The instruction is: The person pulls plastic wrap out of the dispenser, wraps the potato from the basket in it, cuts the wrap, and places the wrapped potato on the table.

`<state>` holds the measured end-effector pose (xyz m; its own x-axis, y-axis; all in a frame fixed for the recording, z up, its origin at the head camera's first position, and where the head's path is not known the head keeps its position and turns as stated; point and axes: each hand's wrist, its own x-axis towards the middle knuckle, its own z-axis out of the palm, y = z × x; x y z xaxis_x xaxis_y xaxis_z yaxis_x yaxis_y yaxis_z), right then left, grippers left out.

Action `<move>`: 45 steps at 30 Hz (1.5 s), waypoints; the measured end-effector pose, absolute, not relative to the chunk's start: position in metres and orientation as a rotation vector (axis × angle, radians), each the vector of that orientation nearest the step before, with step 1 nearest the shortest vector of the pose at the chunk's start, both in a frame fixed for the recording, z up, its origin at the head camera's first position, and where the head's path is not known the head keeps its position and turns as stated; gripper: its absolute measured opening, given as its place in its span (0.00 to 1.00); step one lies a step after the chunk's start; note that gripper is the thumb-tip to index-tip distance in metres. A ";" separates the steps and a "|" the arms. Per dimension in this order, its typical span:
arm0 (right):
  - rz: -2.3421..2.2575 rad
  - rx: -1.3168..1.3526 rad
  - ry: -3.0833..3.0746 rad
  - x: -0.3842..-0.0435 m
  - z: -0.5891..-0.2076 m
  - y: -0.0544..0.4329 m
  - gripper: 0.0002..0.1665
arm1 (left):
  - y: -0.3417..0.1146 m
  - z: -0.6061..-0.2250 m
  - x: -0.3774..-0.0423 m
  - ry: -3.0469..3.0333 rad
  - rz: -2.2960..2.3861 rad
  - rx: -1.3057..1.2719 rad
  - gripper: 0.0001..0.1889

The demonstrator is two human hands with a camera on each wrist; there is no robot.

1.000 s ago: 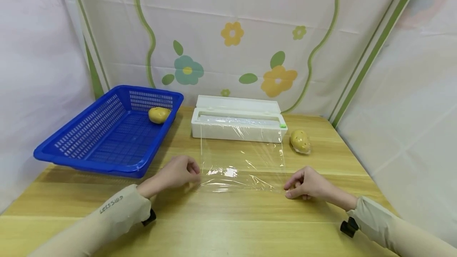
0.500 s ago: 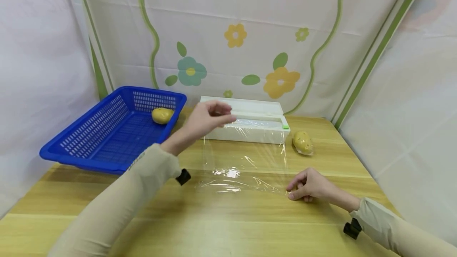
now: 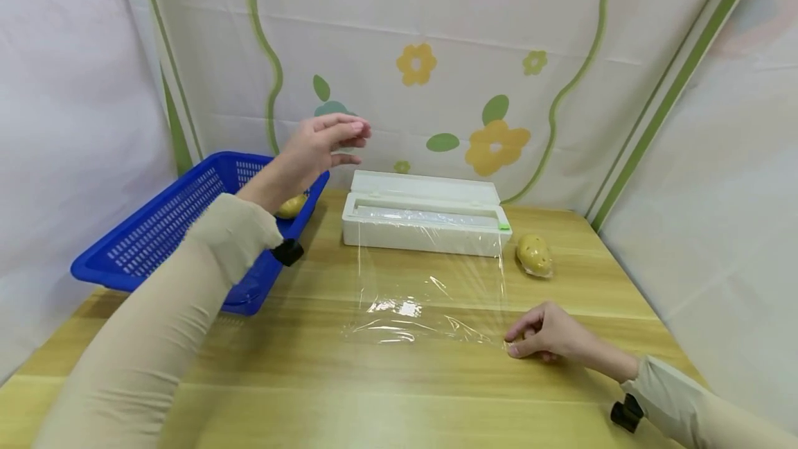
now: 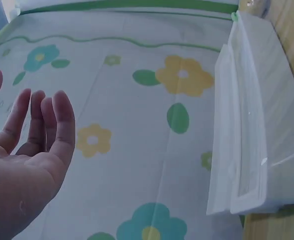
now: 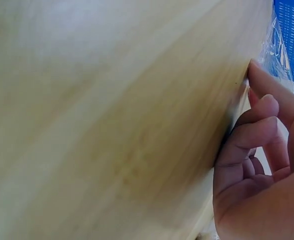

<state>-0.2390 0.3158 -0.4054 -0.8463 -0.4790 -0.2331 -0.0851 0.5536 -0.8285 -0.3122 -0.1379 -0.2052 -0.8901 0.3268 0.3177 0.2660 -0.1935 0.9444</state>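
A sheet of clear cling film (image 3: 436, 286) runs from the long white dispenser box (image 3: 399, 235) toward me over the wooden table. Its near right corner is pinched between the thumb and forefinger of my right hand (image 3: 548, 335), low by the tabletop. The right wrist view shows the bent fingers of that hand (image 5: 266, 145), with crinkled film (image 5: 272, 56) beyond them. My left hand (image 3: 318, 147) is raised in the air between the blue basket and the box, fingers loosely bent, holding nothing. In the left wrist view the box (image 4: 281, 115) has its lid standing up.
At left stands a blue plastic basket (image 3: 149, 217) with a yellow potato (image 3: 291, 207) inside, partly hidden by my left arm. Another potato (image 3: 533, 253), wrapped in film, lies right of the box. A flowered cloth (image 3: 374, 19) hangs behind the table (image 3: 386, 400).
My left hand has left the film's near left edge, risen across the box, then moved left and higher. My right hand keeps its pinch on the film corner.
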 end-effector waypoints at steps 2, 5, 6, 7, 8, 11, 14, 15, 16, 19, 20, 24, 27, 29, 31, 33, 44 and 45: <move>-1.209 -0.457 2.370 -0.238 -0.406 0.317 0.14 | -0.152 -0.204 -0.318 1.907 2.304 0.724 0.12; -1.194 -0.455 2.391 -0.238 -0.408 0.316 0.14 | -0.176 -0.203 -0.327 1.780 2.354 0.716 0.12; -1.193 -0.457 2.397 -0.238 -0.409 0.316 0.14 | -0.184 -0.204 -0.330 1.752 2.367 0.708 0.12; -1.191 -0.462 2.401 -0.237 -0.409 0.316 0.14 | -0.193 -0.204 -0.333 1.733 2.372 0.702 0.12; -1.191 -0.468 2.405 -0.237 -0.410 0.315 0.13 | -0.202 -0.204 -0.336 1.718 2.368 0.693 0.12; -1.199 -0.504 2.409 -0.238 -0.409 0.315 0.13 | -0.227 -0.209 -0.345 1.737 2.321 0.644 0.12; -1.204 -0.556 2.412 -0.237 -0.408 0.314 0.12 | -0.250 -0.219 -0.352 1.756 2.258 0.579 0.12; -1.206 -0.573 2.411 -0.237 -0.408 0.314 0.12 | -0.257 -0.223 -0.355 1.764 2.234 0.561 0.12; -1.208 -0.587 2.409 -0.236 -0.408 0.314 0.12 | -0.263 -0.227 -0.357 1.776 2.212 0.548 0.12; -1.215 -0.605 2.392 -0.235 -0.408 0.314 0.12 | -0.281 -0.239 -0.364 1.783 2.160 0.513 0.14; -1.216 -0.609 2.388 -0.235 -0.408 0.314 0.12 | -0.287 -0.242 -0.367 1.784 2.150 0.502 0.14; -1.221 -0.608 2.384 -0.234 -0.408 0.316 0.12 | -0.306 -0.257 -0.375 1.755 2.155 0.444 0.16; -1.208 -0.600 2.391 -0.232 -0.407 0.318 0.12 | -0.318 -0.269 -0.378 1.717 2.176 0.407 0.16; -1.196 -0.599 2.396 -0.232 -0.407 0.320 0.13 | -0.324 -0.276 -0.380 1.676 2.193 0.392 0.15; -1.192 -0.597 2.393 -0.231 -0.406 0.321 0.13 | -0.327 -0.284 -0.382 1.615 2.216 0.390 0.15; -1.191 -0.596 2.392 -0.229 -0.405 0.323 0.12 | -0.328 -0.291 -0.385 1.584 2.219 0.401 0.16; -1.165 -0.586 2.412 -0.225 -0.409 0.320 0.12 | -0.332 -0.319 -0.383 1.716 2.202 0.215 0.13; -1.167 -0.598 2.416 -0.226 -0.408 0.319 0.12 | -0.333 -0.321 -0.382 1.723 2.213 0.207 0.12</move>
